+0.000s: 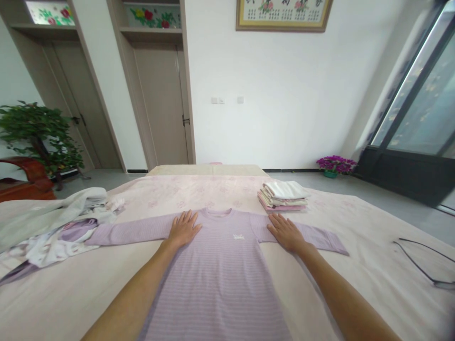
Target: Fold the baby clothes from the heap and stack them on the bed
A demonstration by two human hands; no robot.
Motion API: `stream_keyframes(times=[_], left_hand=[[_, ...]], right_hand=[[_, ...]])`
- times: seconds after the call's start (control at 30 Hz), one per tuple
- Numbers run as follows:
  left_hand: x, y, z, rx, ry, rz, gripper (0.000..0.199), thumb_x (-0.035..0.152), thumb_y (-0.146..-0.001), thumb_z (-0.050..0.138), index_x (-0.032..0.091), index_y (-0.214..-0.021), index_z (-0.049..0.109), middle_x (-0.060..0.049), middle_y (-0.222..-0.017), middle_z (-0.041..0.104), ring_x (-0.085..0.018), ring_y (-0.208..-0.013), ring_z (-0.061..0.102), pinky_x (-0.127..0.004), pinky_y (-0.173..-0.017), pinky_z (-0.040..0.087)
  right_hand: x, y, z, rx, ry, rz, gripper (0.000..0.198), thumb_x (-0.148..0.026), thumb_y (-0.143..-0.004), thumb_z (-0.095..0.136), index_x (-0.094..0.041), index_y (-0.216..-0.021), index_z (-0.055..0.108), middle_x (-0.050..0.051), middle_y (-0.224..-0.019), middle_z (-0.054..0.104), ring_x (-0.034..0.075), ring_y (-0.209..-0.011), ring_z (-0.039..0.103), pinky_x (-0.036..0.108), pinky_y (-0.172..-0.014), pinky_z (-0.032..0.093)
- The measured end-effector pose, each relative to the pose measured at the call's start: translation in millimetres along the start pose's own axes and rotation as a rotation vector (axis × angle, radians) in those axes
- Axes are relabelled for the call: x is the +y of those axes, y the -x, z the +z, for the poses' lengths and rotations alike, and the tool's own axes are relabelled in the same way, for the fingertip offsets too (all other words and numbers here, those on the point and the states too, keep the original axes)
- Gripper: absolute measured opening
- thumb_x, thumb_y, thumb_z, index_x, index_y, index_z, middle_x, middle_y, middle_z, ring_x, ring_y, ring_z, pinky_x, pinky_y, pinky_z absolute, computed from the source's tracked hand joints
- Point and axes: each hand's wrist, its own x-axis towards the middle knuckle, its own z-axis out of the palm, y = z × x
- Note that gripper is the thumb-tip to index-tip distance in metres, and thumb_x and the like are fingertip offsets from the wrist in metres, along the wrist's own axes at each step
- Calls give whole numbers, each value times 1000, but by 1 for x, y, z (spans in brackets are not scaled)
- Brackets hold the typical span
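A lilac striped long-sleeved shirt (223,274) lies spread out on the pink bedding, its neckline facing away from me and both sleeves stretched sideways. My left hand (185,228) rests flat on the shirt where the left sleeve meets the body, fingers extended. On the right sleeve, close to the shoulder, my right hand (285,232) lies flat with its fingers out. The left sleeve's end reaches a heap of loose clothes (67,237). Small white lettering shows on the chest.
A stack of folded clothes (284,195) sits beyond my right hand. Eyeglasses (423,265) lie at the right on the pale pink sheet (355,222). Past the bed are a wooden armchair (28,177), a leafy plant (39,137) and a pot of purple flowers (336,165).
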Motion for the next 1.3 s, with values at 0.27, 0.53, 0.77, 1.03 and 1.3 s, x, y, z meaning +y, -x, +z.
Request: stream_keyframes(times=[0.27, 0.53, 0.77, 1.03, 1.3], left_hand=[[3, 1, 0, 9, -23, -11, 68, 62, -95, 21, 26, -152, 26, -10, -160, 19, -33, -146, 16, -55, -113, 16], [7, 7, -1, 97, -23, -20, 61, 56, -96, 28, 24, -148, 36, -12, -156, 29, -33, -143, 25, -55, -111, 20], [37, 54, -17, 220, -25, 45, 53, 41, -97, 32, 15, -142, 43, -14, -151, 38, -30, -144, 25, -49, -117, 12], [65, 140, -26, 61, 115, 167, 67, 57, -95, 32, 15, -148, 35, -15, -157, 26, -32, -145, 20, -50, -117, 20], [26, 206, -33, -1, 83, 264, 64, 61, -96, 28, 29, -152, 26, -8, -160, 16, -28, -147, 14, -50, -118, 16]], right_hand=[[112, 54, 13, -23, 72, 186, 61, -42, -95, 18, -21, -152, 28, 5, -159, 22, 26, -147, 15, 51, -116, 17], [140, 75, -1, -127, 119, 412, 58, -38, -96, 18, -22, -151, 28, 7, -160, 20, 28, -145, 19, 57, -113, 18], [26, 56, -45, 98, 94, 241, 60, -40, -98, 23, -11, -150, 31, 14, -157, 26, 31, -145, 18, 55, -114, 17], [-135, 74, -46, 207, -91, -356, 58, -44, -100, 29, -17, -151, 29, 12, -156, 27, 26, -145, 21, 48, -116, 22], [-130, 106, -40, 159, -66, -393, 63, -51, -100, 22, -14, -149, 32, 13, -154, 30, 26, -144, 26, 48, -117, 20]])
